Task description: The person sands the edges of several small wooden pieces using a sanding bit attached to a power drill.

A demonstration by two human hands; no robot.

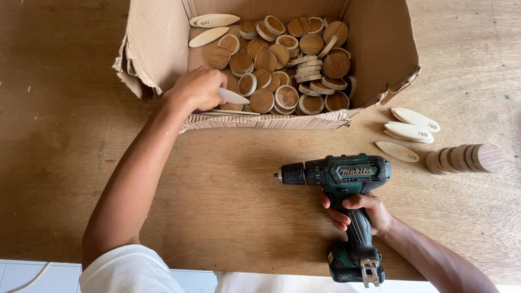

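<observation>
A brown wooden desk (228, 195) fills nearly the whole view, its grain scuffed and darker toward the left; along the near edge a strip of pale tiled floor (49, 276) shows. One torn cardboard box (157, 38) stands open at the far side, holding a heap of round wooden discs (287, 59), too many and too overlapped to count, plus three pale oval wooden pieces (209, 36) in its far left corner. The left hand (198, 88) reaches into the box, fingers closed around one more oval wooden piece (232, 97). The right hand (358, 212) is wrapped around the grip of one green cordless drill (339, 176), lying on the desk with its chuck pointing left. To the right lie three loose ovals (413, 129) and one sideways stack of discs (464, 158).
</observation>
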